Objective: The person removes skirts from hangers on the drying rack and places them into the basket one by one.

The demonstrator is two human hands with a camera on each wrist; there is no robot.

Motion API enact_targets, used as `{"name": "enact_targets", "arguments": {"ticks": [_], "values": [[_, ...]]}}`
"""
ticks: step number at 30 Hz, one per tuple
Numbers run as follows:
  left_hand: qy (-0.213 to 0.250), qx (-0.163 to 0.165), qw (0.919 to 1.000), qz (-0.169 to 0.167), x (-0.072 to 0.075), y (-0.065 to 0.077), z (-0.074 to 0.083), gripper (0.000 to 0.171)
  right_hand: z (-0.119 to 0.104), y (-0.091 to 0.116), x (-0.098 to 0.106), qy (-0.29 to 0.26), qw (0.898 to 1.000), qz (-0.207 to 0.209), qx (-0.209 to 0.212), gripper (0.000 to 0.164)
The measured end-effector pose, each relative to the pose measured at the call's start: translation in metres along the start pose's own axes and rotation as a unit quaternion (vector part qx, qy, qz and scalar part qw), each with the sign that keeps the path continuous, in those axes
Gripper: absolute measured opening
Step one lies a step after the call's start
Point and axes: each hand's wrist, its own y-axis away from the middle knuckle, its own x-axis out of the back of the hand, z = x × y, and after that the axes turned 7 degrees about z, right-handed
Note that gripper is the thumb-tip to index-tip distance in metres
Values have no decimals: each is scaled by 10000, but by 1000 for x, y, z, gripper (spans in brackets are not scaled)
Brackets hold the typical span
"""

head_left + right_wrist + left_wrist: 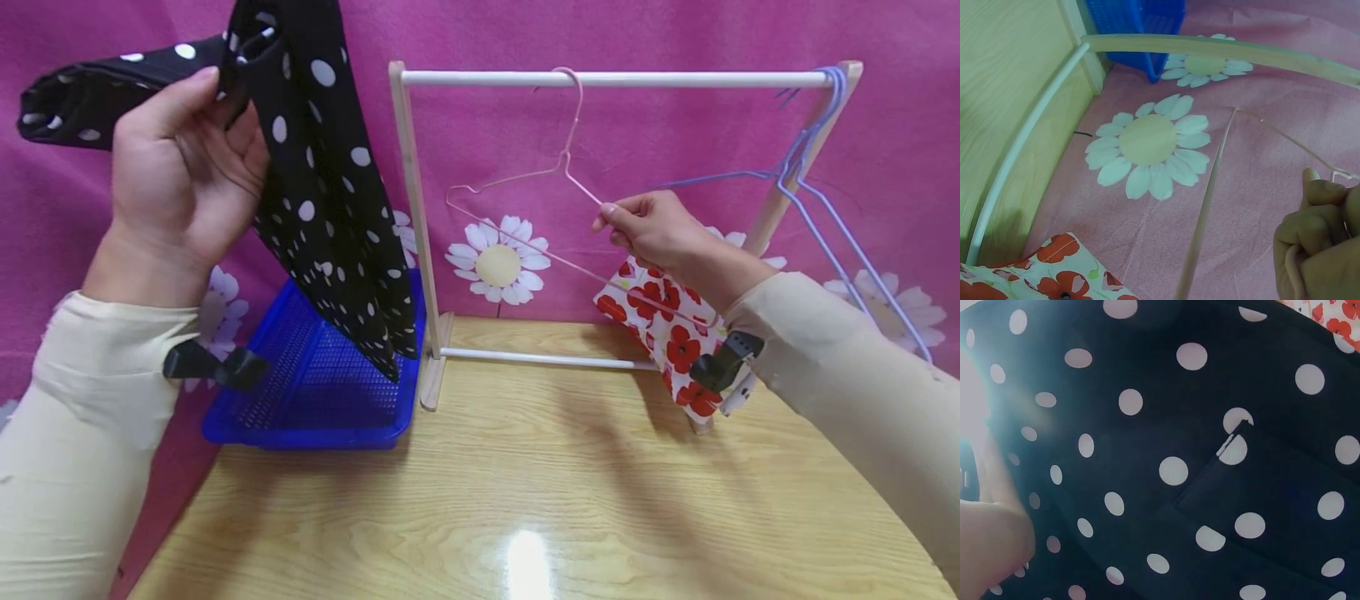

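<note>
My left hand (187,158) holds up a black garment with white polka dots (322,192), bunched at the top and hanging over the basket. Its fabric fills most of the left wrist view, where a patch with a stitched edge (1285,487) shows. At the rack, my right hand (652,225) pinches the shoulder of a pink wire hanger (510,177), whose hook goes over the white top bar (675,79). The hanger's lower wire crosses in front of a white cloth with red flowers (678,346) in the head view; my right forearm hides part of that cloth.
Two blue hangers (813,137) hang at the right end of the wooden rack (416,208). A blue plastic basket (307,433) stands left of it. Behind is a pink floral backdrop (510,33); the wooden table (600,500) lies in front.
</note>
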Motion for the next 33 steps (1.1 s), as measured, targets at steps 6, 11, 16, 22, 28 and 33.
{"name": "enact_targets", "arguments": {"ticks": [6,11,16,22,28,33], "values": [[-244,-121,9989,394,10,-9,8,24,0,-1,-2,30,10000,25,28,38],[-319,-165,9974,619,15,-21,11,22,-1,-2,-2,105,9999,19,48,37],[-454,-137,9963,716,21,-32,11,21,-1,-3,-1,43,10000,24,50,38],[-482,-20,9947,912,31,-45,10,23,-2,-3,-2,46,10000,14,29,38],[-618,98,9915,1140,41,-56,3,22,-1,-4,-3,16,10000,26,57,38],[-826,141,9867,1394,47,-64,-6,17,0,-4,-3,20,10000,15,47,37]]}}
